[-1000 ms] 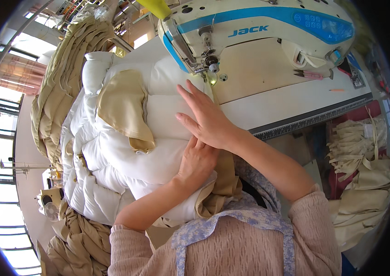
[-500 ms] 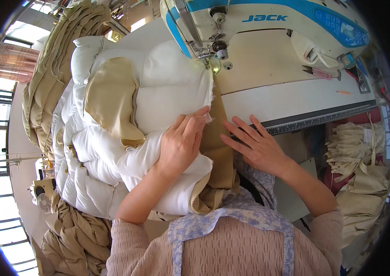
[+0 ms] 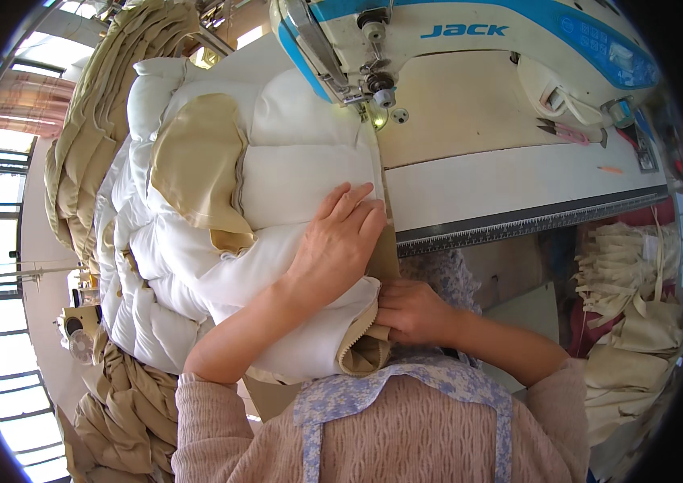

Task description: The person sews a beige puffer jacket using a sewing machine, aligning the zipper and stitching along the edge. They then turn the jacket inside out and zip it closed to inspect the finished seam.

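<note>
The white quilted piece [image 3: 309, 173] lay spread on the surface [image 3: 470, 185] left of the sewing machine [image 3: 470, 40], its far right edge at the presser foot [image 3: 373, 113] and its near end reaching the person's lap. A tan fabric panel [image 3: 200, 161] rested on top of it, while a strip of tan cloth [image 3: 385, 258] showed along its right edge, and a toothed zipper [image 3: 355, 338] curved around the near corner. The left hand [image 3: 340, 233] lay over the white padding near that edge, fingers bent; whether it pinched the cloth, I cannot tell. The right hand [image 3: 414, 310], apart from the left and nearer the body, was curled against the tan cloth just beside the zipper; its grip was partly hidden, so I cannot tell if it was closed. Beyond, a dark ruler strip [image 3: 534, 225] edged the surface, where pink-handled snips [image 3: 571, 133] lay right of the needle. Tan padded pieces [image 3: 92, 137] hung in layers at far left, and cream fabric [image 3: 623, 274] lay bundled at right.
</note>
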`<state>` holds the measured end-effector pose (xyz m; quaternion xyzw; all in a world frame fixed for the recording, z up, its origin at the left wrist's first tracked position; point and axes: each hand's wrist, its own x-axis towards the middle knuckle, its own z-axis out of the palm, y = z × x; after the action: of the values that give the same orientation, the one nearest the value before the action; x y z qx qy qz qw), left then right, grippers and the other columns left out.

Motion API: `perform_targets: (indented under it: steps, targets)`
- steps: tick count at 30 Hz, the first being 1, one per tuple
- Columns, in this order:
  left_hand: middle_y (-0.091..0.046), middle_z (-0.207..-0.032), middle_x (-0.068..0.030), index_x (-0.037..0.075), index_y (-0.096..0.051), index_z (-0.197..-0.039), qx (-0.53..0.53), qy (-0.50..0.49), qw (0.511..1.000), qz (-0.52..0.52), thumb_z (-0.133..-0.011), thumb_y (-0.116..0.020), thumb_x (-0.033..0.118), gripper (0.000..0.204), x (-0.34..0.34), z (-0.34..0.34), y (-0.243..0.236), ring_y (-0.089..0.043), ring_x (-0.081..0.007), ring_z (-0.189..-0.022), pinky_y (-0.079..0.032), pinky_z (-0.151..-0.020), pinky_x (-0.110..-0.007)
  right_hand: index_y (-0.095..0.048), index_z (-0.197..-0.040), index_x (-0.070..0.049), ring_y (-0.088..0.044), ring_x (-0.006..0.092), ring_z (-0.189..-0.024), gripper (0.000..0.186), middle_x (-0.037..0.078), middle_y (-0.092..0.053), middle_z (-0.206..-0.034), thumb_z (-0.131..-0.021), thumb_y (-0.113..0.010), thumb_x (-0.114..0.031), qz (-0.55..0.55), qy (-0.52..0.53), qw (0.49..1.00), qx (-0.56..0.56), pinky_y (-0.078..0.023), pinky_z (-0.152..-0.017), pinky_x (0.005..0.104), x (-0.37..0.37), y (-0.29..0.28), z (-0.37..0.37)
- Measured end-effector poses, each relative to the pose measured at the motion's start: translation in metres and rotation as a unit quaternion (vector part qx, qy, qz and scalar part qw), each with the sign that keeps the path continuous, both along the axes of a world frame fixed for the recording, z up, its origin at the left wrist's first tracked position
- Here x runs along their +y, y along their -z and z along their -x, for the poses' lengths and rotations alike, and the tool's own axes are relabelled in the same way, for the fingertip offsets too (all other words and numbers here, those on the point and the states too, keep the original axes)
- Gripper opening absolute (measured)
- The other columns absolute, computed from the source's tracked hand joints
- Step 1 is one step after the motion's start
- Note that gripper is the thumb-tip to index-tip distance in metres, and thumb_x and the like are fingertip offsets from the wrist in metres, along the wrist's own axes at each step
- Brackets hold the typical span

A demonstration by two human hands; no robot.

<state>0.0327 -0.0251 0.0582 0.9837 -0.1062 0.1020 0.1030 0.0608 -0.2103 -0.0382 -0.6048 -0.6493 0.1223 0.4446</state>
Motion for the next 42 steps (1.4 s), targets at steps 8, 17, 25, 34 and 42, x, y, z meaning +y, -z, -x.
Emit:
perform_targets:
  steps: [8, 17, 25, 34, 42]
  targets:
    - [-0.069, -0.107, -0.0126, 0.002, -0.057, -0.108, 0.065, -0.058, 0.995, 0.039, -0.094, -0.058, 0.003, 0.014, -0.003, -0.002, 0.008, -0.068, -0.0312, -0.105, -0.044, -0.104, -0.056, -0.072, -0.102, -0.009, -0.067, 0.0288, -0.1, 0.028, 0.007, -0.071, -0.1, -0.075, -0.075, -0.018, -0.01, 0.018, 0.999, 0.043, -0.056, -0.086, 0.0393, 0.0, -0.012, -0.003]
    - [-0.069, -0.098, -0.0107, 0.003, -0.058, -0.112, 0.014, -0.069, 0.996, 0.048, -0.095, -0.057, 0.004, 0.017, 0.012, -0.025, 0.023, -0.066, -0.034, -0.089, -0.044, -0.104, -0.057, -0.07, -0.093, -0.006, -0.066, 0.0314, -0.09, 0.019, 0.01, -0.068, -0.09, -0.075, -0.072, -0.012, 0.013, 0.03, 0.997, 0.068, -0.055, -0.079, 0.0413, 0.016, -0.027, -0.022]
    - [-0.069, -0.095, -0.0115, 0.004, -0.059, -0.113, -0.027, -0.05, 0.997, 0.055, -0.098, -0.056, 0.008, 0.017, 0.046, -0.071, 0.028, -0.065, -0.0354, -0.088, -0.047, -0.101, -0.052, -0.069, -0.088, -0.004, -0.063, 0.0343, -0.081, 0.017, 0.012, -0.065, -0.081, -0.072, -0.065, -0.003, 0.043, 0.079, 0.993, 0.077, -0.053, -0.072, 0.0449, 0.047, -0.032, -0.063]
    - [-0.067, -0.078, -0.015, 0.003, -0.057, -0.09, 0.23, -0.201, 0.95, 0.06, -0.089, -0.068, 0.027, 0.026, 0.024, -0.037, 0.011, -0.066, -0.0374, -0.072, -0.052, -0.068, -0.047, -0.068, -0.086, -0.009, -0.066, 0.025, -0.092, 0.015, 0.005, -0.068, -0.092, -0.073, -0.063, -0.015, -0.063, -0.033, 0.989, -0.128, -0.052, -0.088, 0.0372, 0.025, -0.02, -0.026]
    - [-0.065, -0.069, -0.0111, 0.006, -0.058, -0.087, 0.213, -0.155, 0.965, 0.011, -0.093, -0.063, 0.032, 0.028, -0.007, 0.017, 0.002, -0.065, -0.0339, -0.062, -0.051, -0.061, -0.047, -0.067, -0.087, -0.008, -0.062, 0.023, -0.1, 0.015, 0.004, -0.067, -0.099, -0.074, -0.062, -0.014, -0.061, -0.06, 0.989, -0.123, -0.05, -0.092, 0.0334, 0.006, -0.018, -0.007]
